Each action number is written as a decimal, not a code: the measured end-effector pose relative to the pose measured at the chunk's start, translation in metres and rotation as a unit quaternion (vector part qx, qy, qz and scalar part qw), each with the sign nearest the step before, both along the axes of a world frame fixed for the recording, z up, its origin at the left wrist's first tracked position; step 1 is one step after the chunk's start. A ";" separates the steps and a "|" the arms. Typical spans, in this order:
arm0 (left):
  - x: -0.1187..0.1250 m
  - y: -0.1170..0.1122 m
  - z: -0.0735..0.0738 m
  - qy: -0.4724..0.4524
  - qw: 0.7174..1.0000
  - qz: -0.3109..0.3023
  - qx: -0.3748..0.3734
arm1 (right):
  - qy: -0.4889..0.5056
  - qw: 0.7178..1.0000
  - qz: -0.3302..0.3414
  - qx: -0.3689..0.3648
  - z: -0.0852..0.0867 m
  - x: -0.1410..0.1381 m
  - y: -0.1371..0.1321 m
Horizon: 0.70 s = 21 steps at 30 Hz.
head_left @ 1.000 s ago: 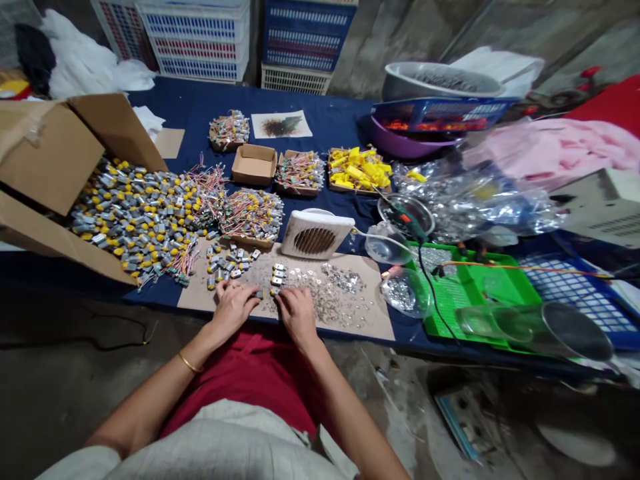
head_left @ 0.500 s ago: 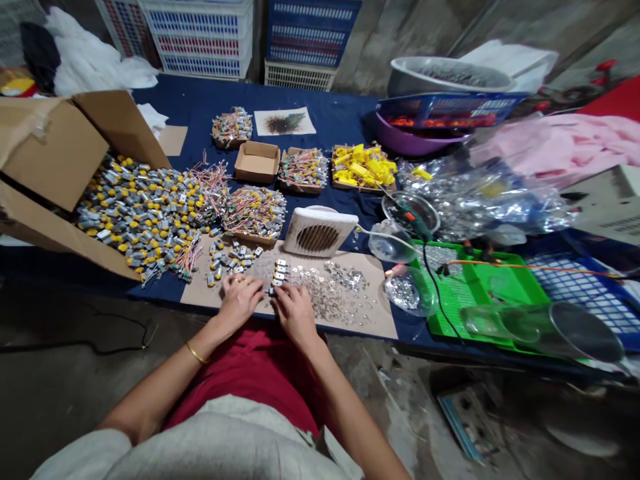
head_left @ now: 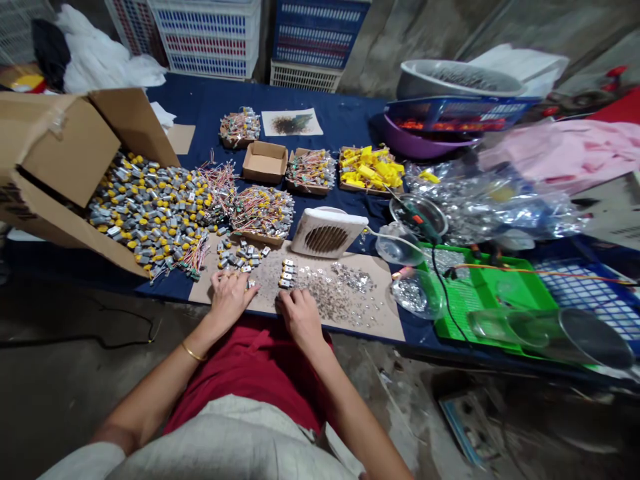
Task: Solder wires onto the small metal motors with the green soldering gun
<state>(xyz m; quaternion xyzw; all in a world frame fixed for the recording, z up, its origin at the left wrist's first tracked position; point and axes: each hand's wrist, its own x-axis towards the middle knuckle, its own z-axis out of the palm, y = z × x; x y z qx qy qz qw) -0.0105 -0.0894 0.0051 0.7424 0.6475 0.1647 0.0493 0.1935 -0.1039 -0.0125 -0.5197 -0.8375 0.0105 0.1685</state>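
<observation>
My left hand is at the cardboard's left part, its fingers closed around a small motor that shows by the thumb. Just beyond it lies a loose group of small grey-and-yellow motors. Several more motors stand in a neat row on the cardboard sheet. My right hand rests just below this row, fingers curled in; whatever may be in its fingertips is hidden. Small metal pieces are scattered to its right. A white-framed fan stands behind the row.
A tipped carton spills a large pile of motors at left. Small boxes hold wired motors and yellow parts. At right are a clear bowl of metal pieces, a green tray and a soldering iron.
My left hand has moved left, away from the row, to the loose motors. My right hand has drawn back slightly from the row's near end. The view has shifted a little.
</observation>
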 end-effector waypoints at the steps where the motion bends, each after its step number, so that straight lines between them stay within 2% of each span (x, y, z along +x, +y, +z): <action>1: 0.004 0.003 0.001 0.019 1.000 -0.004 0.001 | 0.008 1.000 0.000 0.002 -0.001 0.000 0.000; 3: 0.011 0.006 0.001 0.039 0.999 -0.014 0.005 | 0.028 1.000 0.005 0.005 -0.003 0.002 0.000; 6: 0.020 0.006 0.001 0.023 0.999 -0.031 0.012 | 0.056 0.998 0.014 0.008 -0.004 0.005 0.000; 11: 0.035 -0.004 -0.003 -0.028 0.999 -0.033 -0.005 | 0.124 0.992 0.005 -0.002 -0.008 0.015 -0.004; 14: 0.033 -0.011 -0.002 -0.033 0.999 -0.029 -0.014 | 0.165 0.986 0.007 -0.010 -0.012 0.019 -0.004; 21: 0.013 -0.009 0.000 -0.031 0.987 -0.145 -0.063 | 0.203 0.979 0.023 -0.008 -0.015 0.019 0.006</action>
